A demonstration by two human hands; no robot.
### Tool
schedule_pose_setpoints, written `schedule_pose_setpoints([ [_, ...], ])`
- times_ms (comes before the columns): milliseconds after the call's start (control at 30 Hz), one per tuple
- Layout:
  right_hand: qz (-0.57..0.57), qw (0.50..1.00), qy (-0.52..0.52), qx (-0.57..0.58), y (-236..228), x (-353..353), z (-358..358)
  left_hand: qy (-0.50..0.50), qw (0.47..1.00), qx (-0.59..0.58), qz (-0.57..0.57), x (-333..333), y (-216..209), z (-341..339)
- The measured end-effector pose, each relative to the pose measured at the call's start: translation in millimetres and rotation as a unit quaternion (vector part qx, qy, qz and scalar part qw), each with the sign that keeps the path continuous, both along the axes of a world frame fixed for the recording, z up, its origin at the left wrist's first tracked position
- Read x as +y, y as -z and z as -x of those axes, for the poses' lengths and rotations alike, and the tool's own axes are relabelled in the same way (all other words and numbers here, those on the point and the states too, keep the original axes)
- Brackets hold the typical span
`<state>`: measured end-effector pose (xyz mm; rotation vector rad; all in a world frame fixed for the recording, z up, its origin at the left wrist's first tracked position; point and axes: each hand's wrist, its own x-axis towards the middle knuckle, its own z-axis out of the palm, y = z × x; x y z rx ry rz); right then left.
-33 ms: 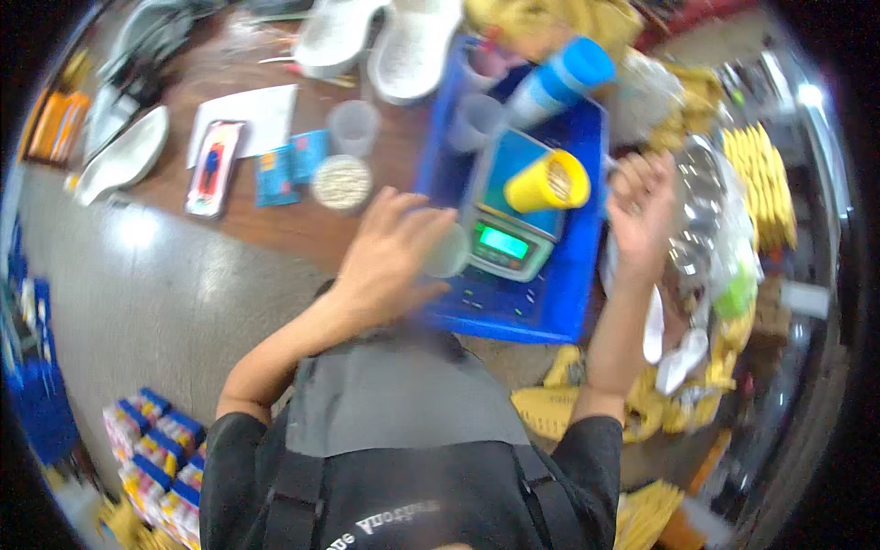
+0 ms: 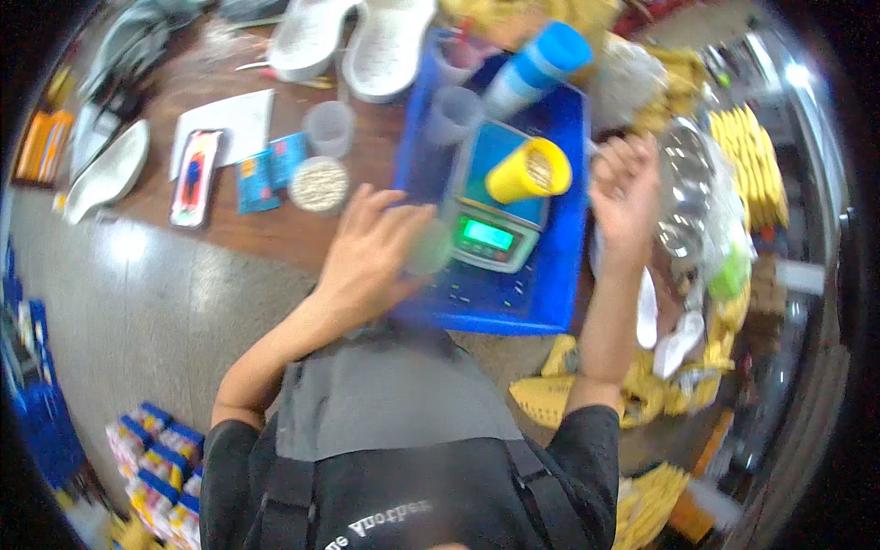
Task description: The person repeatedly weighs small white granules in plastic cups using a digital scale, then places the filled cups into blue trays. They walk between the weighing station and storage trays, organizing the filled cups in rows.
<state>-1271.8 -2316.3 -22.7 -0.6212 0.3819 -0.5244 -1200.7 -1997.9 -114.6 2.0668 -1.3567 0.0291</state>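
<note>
My left hand is closed around a small translucent plastic cup, held at the near left of a digital scale with a lit green display. On the scale's pan a yellow cup lies tilted on its side, pale pellets showing in its mouth. My right hand hovers by the right rim of the blue tray that holds the scale. Its fingers are curled together; whatever they may hold is hidden. Left of the tray stands a cup full of pale pellets, beside an empty clear cup.
Stacked blue and clear cups lean at the tray's far end. Blue packets, a phone and white paper lie on the table's left. White moulded trays sit at the back. Clear plastic packaging borders my right arm.
The whole view has shifted slightly, so everything sits a little further left. Both hands keep nearly the same pose and place relative to the tray.
</note>
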Motion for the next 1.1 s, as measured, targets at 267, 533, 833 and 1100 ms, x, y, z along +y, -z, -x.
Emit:
schedule_pose_setpoints([
  [267,0.033,0.999,0.011,0.008,4.9,8.3,-7.9,-0.001,0.988,0.123,0.088,-1.1,-21.5,-4.6],
  [533,0.136,0.989,0.014,0.052,4.0,21.4,-25.3,0.005,0.958,0.249,0.141,-1.7,-23.1,7.2],
  [833,0.194,0.979,0.032,0.051,10.6,29.7,-35.8,-0.009,0.965,0.223,0.140,2.1,-23.9,5.2],
  [1100,0.037,0.999,0.038,0.005,3.4,4.1,-19.1,-0.012,0.920,0.354,0.169,2.4,-25.2,6.9],
])
